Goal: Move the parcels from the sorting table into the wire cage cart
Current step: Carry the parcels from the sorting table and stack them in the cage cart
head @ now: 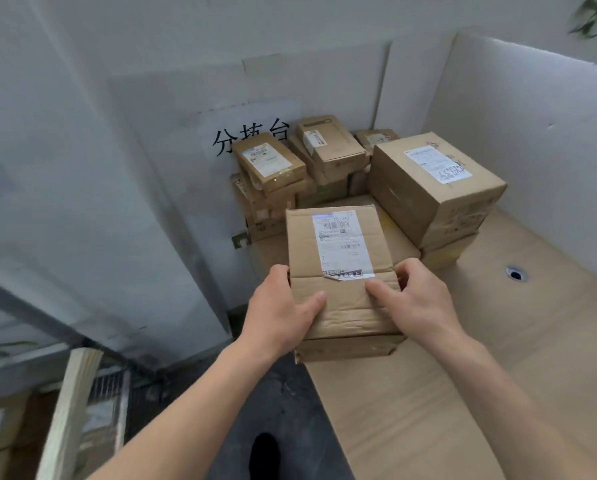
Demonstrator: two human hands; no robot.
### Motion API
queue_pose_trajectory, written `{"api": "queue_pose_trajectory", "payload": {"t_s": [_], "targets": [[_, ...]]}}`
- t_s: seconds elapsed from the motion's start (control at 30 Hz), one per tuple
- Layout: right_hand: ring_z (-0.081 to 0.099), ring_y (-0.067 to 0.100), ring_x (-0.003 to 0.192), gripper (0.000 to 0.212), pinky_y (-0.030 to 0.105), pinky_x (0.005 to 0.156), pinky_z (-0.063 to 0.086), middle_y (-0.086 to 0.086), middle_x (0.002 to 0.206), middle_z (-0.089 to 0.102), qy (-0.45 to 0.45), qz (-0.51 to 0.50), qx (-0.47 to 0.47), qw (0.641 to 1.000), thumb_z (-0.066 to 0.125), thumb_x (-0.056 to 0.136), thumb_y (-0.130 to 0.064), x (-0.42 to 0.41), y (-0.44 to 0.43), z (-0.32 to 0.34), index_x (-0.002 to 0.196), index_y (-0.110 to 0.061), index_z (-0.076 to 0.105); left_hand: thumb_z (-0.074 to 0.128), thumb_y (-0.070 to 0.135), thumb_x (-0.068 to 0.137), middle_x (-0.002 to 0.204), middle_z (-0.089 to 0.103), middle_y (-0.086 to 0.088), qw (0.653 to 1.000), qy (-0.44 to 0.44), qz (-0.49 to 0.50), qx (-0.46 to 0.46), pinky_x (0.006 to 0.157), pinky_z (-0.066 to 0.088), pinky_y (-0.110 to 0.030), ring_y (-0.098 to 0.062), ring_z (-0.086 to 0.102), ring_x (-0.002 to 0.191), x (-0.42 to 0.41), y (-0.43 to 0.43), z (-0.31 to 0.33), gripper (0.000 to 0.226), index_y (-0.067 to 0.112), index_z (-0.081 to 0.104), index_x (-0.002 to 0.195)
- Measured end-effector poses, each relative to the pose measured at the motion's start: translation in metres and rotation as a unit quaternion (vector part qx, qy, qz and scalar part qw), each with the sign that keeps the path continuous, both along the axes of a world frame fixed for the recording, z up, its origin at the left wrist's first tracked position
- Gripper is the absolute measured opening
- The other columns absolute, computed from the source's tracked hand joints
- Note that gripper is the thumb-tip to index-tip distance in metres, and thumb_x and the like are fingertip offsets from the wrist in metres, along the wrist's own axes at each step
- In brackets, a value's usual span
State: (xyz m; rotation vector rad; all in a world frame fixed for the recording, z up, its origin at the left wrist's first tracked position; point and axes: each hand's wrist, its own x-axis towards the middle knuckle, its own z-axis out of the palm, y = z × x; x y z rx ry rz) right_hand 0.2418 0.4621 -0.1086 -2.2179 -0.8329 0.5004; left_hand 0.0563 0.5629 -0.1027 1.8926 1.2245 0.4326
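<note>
A brown cardboard parcel [338,271] with a white shipping label sits at the near left corner of the sorting table [519,341]. My left hand [283,306] grips its left side, thumb lying on top. My right hand [415,296] grips its right side, thumb on the top flap and fingers curled round the edge. Behind it, a larger labelled parcel [432,181] lies on another box, and several small parcels [290,168] are piled against the back wall. The wire cage cart [113,403] shows at the lower left, blurred, with boxes inside.
White panels wall the table at the back and right [532,116]. A cable hole [515,273] is set in the tabletop. A pale upright board [68,410] stands beside the cart. Dark floor [276,393] lies between table and cart.
</note>
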Motion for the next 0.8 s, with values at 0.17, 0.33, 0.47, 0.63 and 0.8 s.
{"api": "queue_pose_trajectory", "payload": {"t_s": [0.17,0.33,0.47,0.63,0.8], "targets": [[0.058,0.014,0.076,0.031,0.033,0.063,0.043,-0.006,0.081,0.064,0.008,0.012,-0.004,1.000,0.075,0.081,-0.044,-0.023,-0.036,-0.013,0.088,-0.022,0.055,0.075,0.041,0.084,0.098,0.057,0.019,0.999,0.001,0.021,-0.029,0.082,0.048,-0.027,-0.010,0.060,0.096,-0.023,-0.037,-0.017,0.041,0.033,0.043,0.107],[0.057,0.016,0.072,0.032,0.029,0.057,0.041,-0.005,0.075,0.061,-0.002,0.007,0.000,1.000,0.076,0.082,-0.043,-0.037,-0.063,-0.029,0.085,-0.020,0.053,0.076,0.039,0.083,0.103,0.061,0.018,0.999,-0.003,0.020,-0.035,0.086,0.051,-0.029,-0.007,0.061,0.096,-0.036,-0.061,-0.035,0.042,0.034,0.043,0.109],[0.054,0.013,0.067,0.035,0.025,0.054,0.035,-0.004,0.071,0.058,-0.004,-0.009,-0.012,1.000,0.078,0.081,-0.042,-0.047,-0.076,-0.050,0.082,-0.019,0.052,0.075,0.039,0.082,0.107,0.062,0.017,0.998,0.009,0.012,-0.057,0.089,0.052,-0.031,-0.008,0.062,0.099,-0.047,-0.073,-0.052,0.042,0.035,0.044,0.111],[0.055,0.011,0.069,0.033,0.025,0.056,0.035,-0.005,0.073,0.060,0.013,-0.017,-0.054,0.998,0.079,0.081,-0.039,-0.055,-0.085,-0.082,0.083,-0.019,0.053,0.072,0.040,0.082,0.111,0.062,0.011,0.994,0.044,0.001,-0.096,0.088,0.052,-0.033,-0.012,0.060,0.100,-0.053,-0.080,-0.079,0.041,0.033,0.043,0.111],[0.063,0.014,0.087,0.034,0.027,0.069,0.043,-0.011,0.094,0.068,0.076,-0.005,-0.115,0.990,0.077,0.083,-0.038,-0.050,-0.087,-0.110,0.108,-0.026,0.058,0.073,0.037,0.082,0.117,0.064,0.007,0.986,0.082,-0.020,-0.147,0.091,0.052,-0.035,-0.017,0.060,0.105,-0.051,-0.081,-0.096,0.049,0.026,0.045,0.122]]}}
